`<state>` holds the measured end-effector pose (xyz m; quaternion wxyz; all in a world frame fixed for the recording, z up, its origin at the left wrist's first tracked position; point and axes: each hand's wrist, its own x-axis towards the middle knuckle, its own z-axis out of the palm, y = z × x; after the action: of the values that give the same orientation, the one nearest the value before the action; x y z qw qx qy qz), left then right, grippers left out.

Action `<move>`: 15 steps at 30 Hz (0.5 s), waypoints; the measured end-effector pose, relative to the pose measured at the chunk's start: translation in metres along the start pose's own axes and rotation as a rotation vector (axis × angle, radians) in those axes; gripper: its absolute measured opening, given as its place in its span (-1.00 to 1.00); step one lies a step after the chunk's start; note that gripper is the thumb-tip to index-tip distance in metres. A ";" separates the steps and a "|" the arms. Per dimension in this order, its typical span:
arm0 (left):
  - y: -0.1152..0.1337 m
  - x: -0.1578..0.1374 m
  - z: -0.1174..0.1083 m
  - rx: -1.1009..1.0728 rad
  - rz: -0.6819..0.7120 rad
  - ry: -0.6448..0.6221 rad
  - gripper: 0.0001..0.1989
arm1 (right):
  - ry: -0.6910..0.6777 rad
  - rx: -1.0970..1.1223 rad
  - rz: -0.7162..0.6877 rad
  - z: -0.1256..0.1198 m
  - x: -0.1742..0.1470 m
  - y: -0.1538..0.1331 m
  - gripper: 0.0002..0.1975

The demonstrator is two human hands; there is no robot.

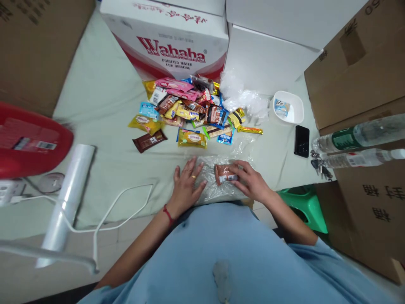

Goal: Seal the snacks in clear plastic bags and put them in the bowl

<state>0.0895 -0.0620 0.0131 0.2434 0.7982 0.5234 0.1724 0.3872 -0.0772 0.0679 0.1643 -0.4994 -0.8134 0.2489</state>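
A brown wrapped snack packet [224, 174] lies on a sheet of clear plastic film [207, 192] near the table's front edge. My right hand [251, 179] has its fingers and thumb around the right end of this packet. Flat on the film's left part rests my left hand [187, 185], fingers spread and holding nothing. Beyond the hands is a heap of wrapped snacks [190, 112] in several colours. A yellow packet [192, 138] and a dark brown packet [149, 141] lie at the heap's near side.
Behind the heap stands a Wahaba-style water carton [172, 46]. Crumpled clear plastic [245, 99], a white tub [299, 107], a black phone [301, 141], keys [322, 169] and plastic bottles [363, 133] are on the right. A film roll [68, 207] and white cable [123, 190] lie left.
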 end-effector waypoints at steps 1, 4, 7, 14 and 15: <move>-0.004 -0.001 -0.006 -0.036 0.035 0.011 -0.43 | 0.023 0.020 -0.046 -0.003 -0.009 0.002 -0.63; -0.015 -0.007 -0.021 -0.084 0.202 -0.013 -0.44 | -0.059 -0.003 -0.148 -0.007 -0.035 0.009 -0.68; -0.021 -0.014 -0.028 -0.029 0.346 -0.171 -0.32 | -0.145 -0.073 -0.125 0.001 -0.052 0.012 -0.72; -0.029 -0.012 -0.017 -0.036 0.313 -0.233 -0.70 | -0.089 0.120 -0.082 0.003 -0.045 0.013 -0.75; -0.029 -0.008 -0.016 -0.054 0.289 -0.202 -0.73 | -0.087 0.147 -0.075 -0.002 -0.041 0.014 -0.74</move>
<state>0.0557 -0.0564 0.0096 0.2887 0.8716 0.3713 0.1385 0.4164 -0.1083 0.0610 0.1740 -0.4440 -0.8174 0.3232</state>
